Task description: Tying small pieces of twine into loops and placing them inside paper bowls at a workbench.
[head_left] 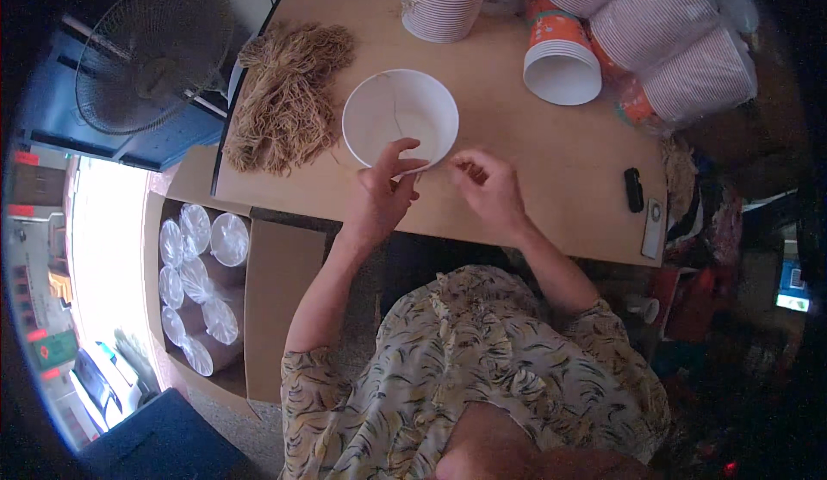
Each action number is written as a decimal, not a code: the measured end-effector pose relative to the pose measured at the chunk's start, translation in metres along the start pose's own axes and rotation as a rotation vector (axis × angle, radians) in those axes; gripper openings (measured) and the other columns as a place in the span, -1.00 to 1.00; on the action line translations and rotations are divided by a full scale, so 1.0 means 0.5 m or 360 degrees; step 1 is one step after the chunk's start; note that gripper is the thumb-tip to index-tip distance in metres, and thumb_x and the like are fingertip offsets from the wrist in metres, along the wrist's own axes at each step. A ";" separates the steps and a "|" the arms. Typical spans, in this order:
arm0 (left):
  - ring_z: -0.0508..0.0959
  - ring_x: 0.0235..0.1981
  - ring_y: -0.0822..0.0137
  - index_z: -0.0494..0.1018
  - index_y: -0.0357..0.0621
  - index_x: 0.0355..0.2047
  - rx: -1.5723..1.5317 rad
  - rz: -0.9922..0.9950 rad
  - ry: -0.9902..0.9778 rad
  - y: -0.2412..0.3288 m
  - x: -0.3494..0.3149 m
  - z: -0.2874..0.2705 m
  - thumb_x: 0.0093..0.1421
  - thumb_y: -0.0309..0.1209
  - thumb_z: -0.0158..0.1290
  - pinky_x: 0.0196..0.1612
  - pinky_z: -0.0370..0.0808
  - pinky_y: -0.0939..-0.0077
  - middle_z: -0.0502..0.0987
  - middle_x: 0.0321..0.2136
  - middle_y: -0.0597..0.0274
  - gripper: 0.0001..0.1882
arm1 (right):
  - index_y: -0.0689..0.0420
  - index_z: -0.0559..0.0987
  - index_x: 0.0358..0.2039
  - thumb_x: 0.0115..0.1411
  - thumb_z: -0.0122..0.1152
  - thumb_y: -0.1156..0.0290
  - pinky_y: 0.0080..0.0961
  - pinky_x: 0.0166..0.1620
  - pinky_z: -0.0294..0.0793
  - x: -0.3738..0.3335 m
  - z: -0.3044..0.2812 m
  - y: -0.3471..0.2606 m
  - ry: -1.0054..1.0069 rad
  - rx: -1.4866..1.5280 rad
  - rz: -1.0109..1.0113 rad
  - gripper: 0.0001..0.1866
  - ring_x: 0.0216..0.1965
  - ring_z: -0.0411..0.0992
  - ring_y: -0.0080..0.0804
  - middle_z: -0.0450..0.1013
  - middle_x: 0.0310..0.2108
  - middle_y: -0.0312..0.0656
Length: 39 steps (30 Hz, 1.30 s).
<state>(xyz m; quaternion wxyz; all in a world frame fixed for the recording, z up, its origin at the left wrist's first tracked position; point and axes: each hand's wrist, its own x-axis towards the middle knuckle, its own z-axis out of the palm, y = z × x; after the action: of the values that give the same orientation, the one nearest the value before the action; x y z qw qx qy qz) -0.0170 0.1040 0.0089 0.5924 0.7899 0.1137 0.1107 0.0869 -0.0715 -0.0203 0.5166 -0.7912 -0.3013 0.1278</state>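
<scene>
A white round paper tub (357,123) stands on the table with its mouth toward me, and a thin string (396,110) runs down inside it. My left hand (386,192) is at the tub's near rim, its fingers curled over the edge and closed on it. Just right of that rim, my right hand (491,189) has its fingertips pinched together. Whatever lies between those fingertips is too small to make out. To the left of the tub lies a loose heap of brown noodle-like strands (289,97).
Stacked tubs (444,2) stand at the back, with wrapped stacks (659,41) and an orange tub (560,71) at right. A black object (634,189) and a pale remote-like object (654,226) lie near the right edge. Left are a fan (155,58) and a carton (280,308) of bagged tubs.
</scene>
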 end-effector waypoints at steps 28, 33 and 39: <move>0.69 -0.42 0.30 0.36 -0.13 0.11 0.0197 0.0156 0.0075 -0.008 -0.006 0.013 0.21 -0.70 -0.05 -0.36 0.64 0.44 0.66 -0.25 0.05 -0.55 | 0.13 0.59 -0.15 0.21 0.20 0.21 -0.44 -0.28 0.56 -0.013 0.081 0.018 -0.0327 0.1798 0.1044 -0.71 -0.35 0.51 -0.47 0.58 -0.26 -0.19; 0.69 -0.40 0.28 0.35 -0.15 0.11 0.0184 0.0162 0.0031 -0.007 -0.004 0.011 0.20 -0.70 -0.06 -0.35 0.63 0.42 0.66 -0.25 0.04 -0.55 | 0.14 0.57 -0.21 0.29 0.14 0.23 -0.50 -0.32 0.57 -0.015 0.083 0.046 -0.0323 0.1895 0.1002 -0.75 -0.31 0.52 -0.51 0.57 -0.27 -0.27; 0.69 -0.37 0.24 0.41 -0.23 -0.03 0.0178 0.0273 0.0070 -0.023 0.003 -0.001 0.22 -0.61 0.00 -0.35 0.61 0.41 0.66 -0.30 0.04 -0.71 | 0.19 0.54 -0.29 0.24 0.17 0.37 -0.53 -0.33 0.52 -0.020 0.011 -0.003 -0.0301 0.1122 0.0681 -0.85 -0.38 0.50 -0.56 0.55 -0.36 -0.27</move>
<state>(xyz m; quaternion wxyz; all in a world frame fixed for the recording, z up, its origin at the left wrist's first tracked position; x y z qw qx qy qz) -0.0161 0.1080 -0.0019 0.5330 0.8260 0.0646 0.1718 0.0757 -0.0730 -0.0223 0.6876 -0.5955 -0.1140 0.3995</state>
